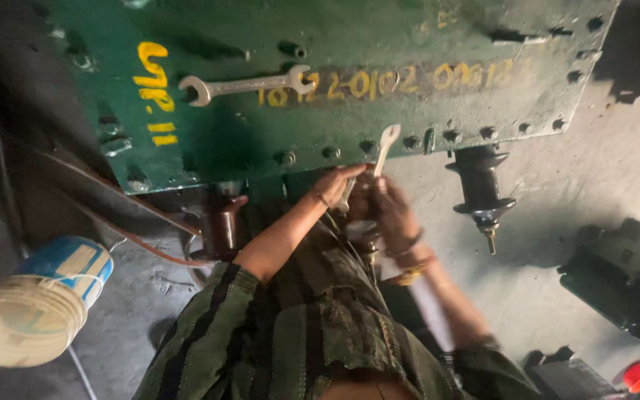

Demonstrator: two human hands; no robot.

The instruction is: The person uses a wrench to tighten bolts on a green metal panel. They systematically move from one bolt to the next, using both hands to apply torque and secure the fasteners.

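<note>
A big green metal tank [320, 44] with a bolted rim fills the top of the head view. My left hand [332, 185] reaches to the rim's lower edge and grips a silver wrench [386, 146] that sticks up over the bolts. Right beside it, my right hand [390, 211] is curled around something under the rim; what it grips is hidden and blurred. A second silver open-ended wrench [250, 85] lies loose on top of the tank, above my hands.
A dark ribbed insulator [481, 189] hangs from the rim to the right of my hands, another brown one [225, 222] to the left. A white and blue bucket [35, 304] stands at lower left. Dark machine parts [620, 278] lie at right on the grey floor.
</note>
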